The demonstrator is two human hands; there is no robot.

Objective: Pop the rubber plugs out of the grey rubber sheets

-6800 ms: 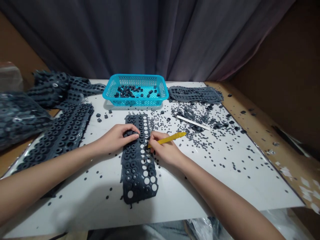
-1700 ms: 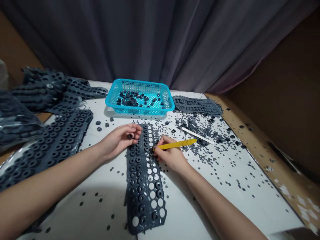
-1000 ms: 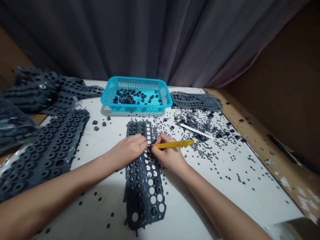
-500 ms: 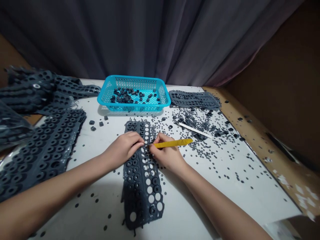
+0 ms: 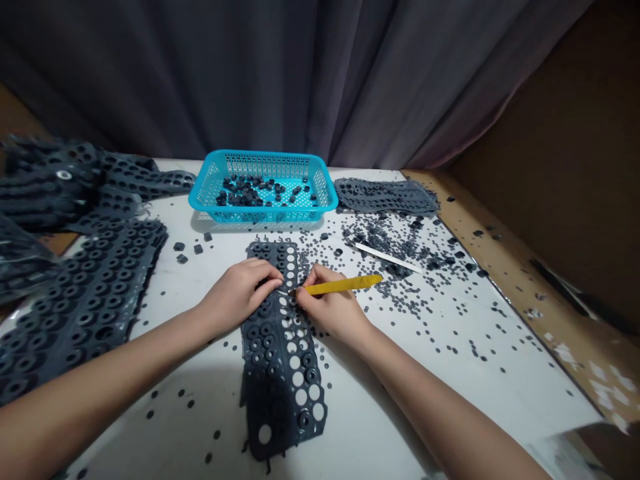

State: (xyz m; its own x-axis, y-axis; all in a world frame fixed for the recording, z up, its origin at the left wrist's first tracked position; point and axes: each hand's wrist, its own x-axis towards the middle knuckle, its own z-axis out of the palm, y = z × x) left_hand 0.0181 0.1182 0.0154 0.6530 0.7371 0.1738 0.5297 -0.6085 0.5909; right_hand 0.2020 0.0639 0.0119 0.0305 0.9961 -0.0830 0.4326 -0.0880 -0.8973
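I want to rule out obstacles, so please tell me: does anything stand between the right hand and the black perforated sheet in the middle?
Nothing visible does. The right hand, gripping the yellow tool, is at the right edge of the black sheet; the left hand reaches over its left side, not between them.

left hand (image 5: 243, 293): on black sheet (image 5: 280, 357) | right hand (image 5: 334, 305): grips yellow tool (image 5: 345, 285) (tip at the sheet) | blue basket (image 5: 265, 210): beyond
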